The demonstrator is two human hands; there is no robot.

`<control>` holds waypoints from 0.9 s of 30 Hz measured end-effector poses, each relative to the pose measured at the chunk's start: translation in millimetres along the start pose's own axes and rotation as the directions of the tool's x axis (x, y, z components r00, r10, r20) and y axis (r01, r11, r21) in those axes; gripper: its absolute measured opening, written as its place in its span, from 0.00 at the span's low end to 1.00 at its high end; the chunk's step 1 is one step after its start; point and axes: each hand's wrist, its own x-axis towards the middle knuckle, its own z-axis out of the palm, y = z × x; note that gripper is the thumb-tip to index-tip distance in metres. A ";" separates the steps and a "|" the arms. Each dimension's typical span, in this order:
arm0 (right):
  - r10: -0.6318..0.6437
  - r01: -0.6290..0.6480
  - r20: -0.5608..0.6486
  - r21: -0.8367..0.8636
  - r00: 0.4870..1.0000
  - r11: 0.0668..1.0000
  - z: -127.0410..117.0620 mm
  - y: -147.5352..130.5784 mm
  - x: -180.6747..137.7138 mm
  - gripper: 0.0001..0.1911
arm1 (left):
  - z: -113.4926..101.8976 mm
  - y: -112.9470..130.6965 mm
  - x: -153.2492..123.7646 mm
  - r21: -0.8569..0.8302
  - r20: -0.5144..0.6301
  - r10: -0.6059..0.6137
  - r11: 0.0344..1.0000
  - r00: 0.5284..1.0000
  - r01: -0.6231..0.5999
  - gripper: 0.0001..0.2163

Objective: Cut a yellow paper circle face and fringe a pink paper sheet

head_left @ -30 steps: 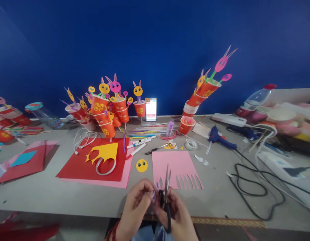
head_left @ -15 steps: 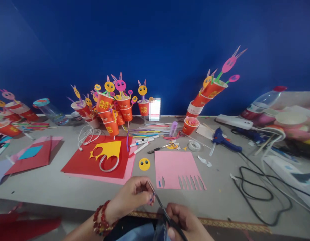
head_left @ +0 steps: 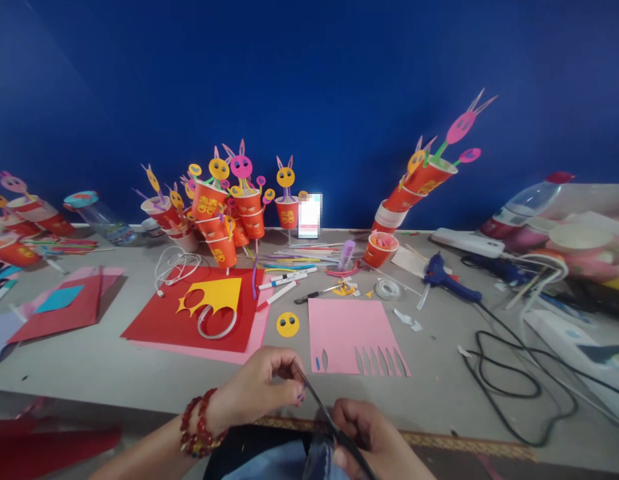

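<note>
My right hand (head_left: 372,433) grips a pair of scissors (head_left: 319,404) by the black handle, near the table's front edge. The blades slant up and left, and their tips reach the fingers of my left hand (head_left: 269,383). That hand is closed in a pinch; the small piece between its fingers, if any, is hidden. Beyond the hands lies a pink sheet (head_left: 344,327) with several narrow leaf-shaped cutouts along its near edge and a small blue mark. A yellow paper disc (head_left: 288,325) with two dark eyes lies left of the sheet.
Red sheets (head_left: 159,320) carry a cut yellow sheet (head_left: 227,291) and a tape ring (head_left: 203,327). Decorated red cups (head_left: 249,217) stand along the blue wall. Markers (head_left: 282,293) lie centrally. A blue glue gun (head_left: 452,283) and black cable (head_left: 509,393) occupy the right.
Both hands and the scissors stay in nearly the same position, the left fingers still at the blade tips. The view has shifted slightly.
</note>
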 end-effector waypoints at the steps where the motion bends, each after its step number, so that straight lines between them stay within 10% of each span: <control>1: 0.001 -0.001 -0.005 0.000 1.000 1.000 -0.1 0.4 -0.1 0.35 | 0.1 0.6 0.1 0.009 0.003 -0.002 1.000 1.000 0.002 0.03; 22: -0.023 0.021 -0.038 -0.056 0.999 0.998 -3.2 5.2 -2.3 0.33 | 1.3 4.8 2.8 0.105 0.017 0.008 0.994 1.000 -0.010 0.02; 27: -0.155 0.077 -0.209 -0.341 0.966 0.937 -16.0 -13.4 -9.6 0.26 | -7.5 -12.9 1.1 0.457 -0.044 0.075 0.888 0.996 -0.047 0.02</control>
